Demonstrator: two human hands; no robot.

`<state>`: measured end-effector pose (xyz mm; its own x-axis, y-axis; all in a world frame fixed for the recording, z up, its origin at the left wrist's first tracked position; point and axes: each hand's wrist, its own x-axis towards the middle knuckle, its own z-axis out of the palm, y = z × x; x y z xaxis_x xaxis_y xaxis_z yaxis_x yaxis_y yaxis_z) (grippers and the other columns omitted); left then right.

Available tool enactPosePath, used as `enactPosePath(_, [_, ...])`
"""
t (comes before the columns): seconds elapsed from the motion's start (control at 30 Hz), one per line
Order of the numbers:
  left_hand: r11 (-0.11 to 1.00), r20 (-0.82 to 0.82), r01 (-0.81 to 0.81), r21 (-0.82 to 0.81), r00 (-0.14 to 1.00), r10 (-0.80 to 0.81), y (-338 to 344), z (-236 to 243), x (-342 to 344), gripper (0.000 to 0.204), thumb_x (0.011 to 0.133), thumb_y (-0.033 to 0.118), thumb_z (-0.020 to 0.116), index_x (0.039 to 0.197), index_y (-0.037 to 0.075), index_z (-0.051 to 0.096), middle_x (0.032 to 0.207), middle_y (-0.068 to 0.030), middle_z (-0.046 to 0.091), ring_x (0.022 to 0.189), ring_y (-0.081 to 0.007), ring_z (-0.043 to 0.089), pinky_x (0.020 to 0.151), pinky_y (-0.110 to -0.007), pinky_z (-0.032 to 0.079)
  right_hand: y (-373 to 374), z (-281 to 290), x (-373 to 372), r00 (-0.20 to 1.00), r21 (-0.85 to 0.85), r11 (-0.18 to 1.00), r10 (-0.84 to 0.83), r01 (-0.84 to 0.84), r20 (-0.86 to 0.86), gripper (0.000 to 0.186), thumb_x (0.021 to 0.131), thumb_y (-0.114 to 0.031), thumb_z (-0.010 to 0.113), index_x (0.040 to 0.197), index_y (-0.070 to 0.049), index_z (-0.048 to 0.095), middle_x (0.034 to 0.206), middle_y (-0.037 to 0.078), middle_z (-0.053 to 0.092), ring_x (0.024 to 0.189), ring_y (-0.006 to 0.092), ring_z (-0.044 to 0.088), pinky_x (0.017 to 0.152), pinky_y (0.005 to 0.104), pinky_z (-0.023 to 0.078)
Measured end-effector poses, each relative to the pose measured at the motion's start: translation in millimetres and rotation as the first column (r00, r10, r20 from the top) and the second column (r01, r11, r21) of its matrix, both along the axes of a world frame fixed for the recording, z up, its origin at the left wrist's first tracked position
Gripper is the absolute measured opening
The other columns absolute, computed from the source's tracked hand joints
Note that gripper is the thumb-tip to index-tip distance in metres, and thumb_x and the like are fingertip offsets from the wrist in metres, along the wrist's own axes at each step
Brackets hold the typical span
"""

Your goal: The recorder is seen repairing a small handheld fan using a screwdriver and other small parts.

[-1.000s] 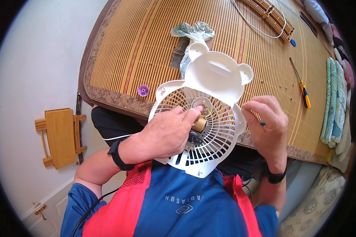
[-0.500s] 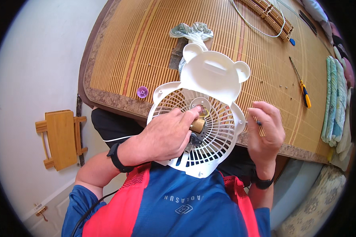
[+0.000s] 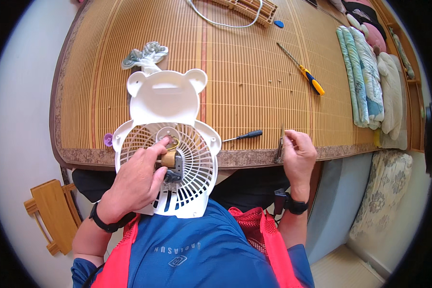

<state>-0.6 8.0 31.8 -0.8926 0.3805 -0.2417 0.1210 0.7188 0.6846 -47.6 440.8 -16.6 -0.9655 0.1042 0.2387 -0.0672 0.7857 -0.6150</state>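
The white bear-shaped housing (image 3: 164, 103) lies face down across the near edge of the bamboo mat (image 3: 245, 105), left of that edge's middle, its head on the mat and its slatted grille (image 3: 197, 158) reaching back toward the blue shirt (image 3: 187, 240). In the grille sits a gold cylindrical motor (image 3: 169, 159) on a grey bracket (image 3: 179, 167). The left hand (image 3: 134, 180) is laid over it, index finger by a round disc (image 3: 164, 131) and thumb low by the bracket (whether they really grip the motor, I cannot tell). The right hand (image 3: 300, 149) is well apart, just above the near edge toward its right end, its fingers pinched on a slim metallic piece (image 3: 279, 150), too small to make out.

Between the hands, close to the near edge, lies a black-handled screwdriver (image 3: 249, 135); a yellow-and-black screwdriver (image 3: 312, 81) lies nearer the right edge, with a few tiny bits (image 3: 270, 81) beside it. A purple knob (image 3: 108, 139) rests near the near-left corner, beside the housing. Crumpled cloth (image 3: 146, 54) lies beyond the housing's head, folded quilts (image 3: 362, 72) line the right edge, and a white cord (image 3: 221, 25) loops at the far edge.
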Motion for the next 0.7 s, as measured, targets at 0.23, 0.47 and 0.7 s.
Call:
enactPosePath(0.23, [0.995, -0.124, -0.096, 0.003, 0.988, 0.096, 13, -6, 10, 0.06, 0.103, -0.001, 0.073, 0.16, 0.001, 0.054, 0.154, -0.02, 0.071, 0.116, -0.043, 0.07, 0.104, -0.052, 0.058, -2, -2, -6, 0.997, 0.074, 0.996, 0.061, -0.058, -0.037, 0.027, 0.096, 0.0, 0.084, 0.123, -0.005, 0.083, 0.111, 0.016, 0.079, 0.104, 0.0347, 0.075, 0.093, 0.0453, 0.061])
enactPosePath(0.47, [0.991, -0.176, -0.129, -0.029, 0.977, 0.122, 19, -7, 10, 0.064, 0.101, 0.0, 0.076, 0.161, 0.0, 0.055, 0.148, -0.0211, 0.073, 0.112, -0.0416, 0.071, 0.099, -0.052, 0.059, -47, 3, -22, 0.91, 0.176, 0.892, 0.409, -0.416, 0.074, 0.048, 0.087, -0.008, 0.092, 0.133, -0.015, 0.081, 0.128, 0.01, 0.07, 0.119, 0.0361, 0.066, 0.099, 0.0497, 0.053])
enactPosePath(0.7, [0.992, -0.173, -0.123, -0.025, 0.978, 0.117, 19, -4, 7, 0.064, 0.101, 0.0, 0.075, 0.161, -0.001, 0.054, 0.15, -0.0206, 0.072, 0.112, -0.0409, 0.071, 0.1, -0.052, 0.059, -46, -12, -37, 0.897, 0.202, 0.88, 0.442, -0.431, -0.012, 0.033, 0.098, -0.005, 0.084, 0.129, -0.007, 0.074, 0.121, 0.011, 0.074, 0.112, 0.036, 0.07, 0.095, 0.0495, 0.054])
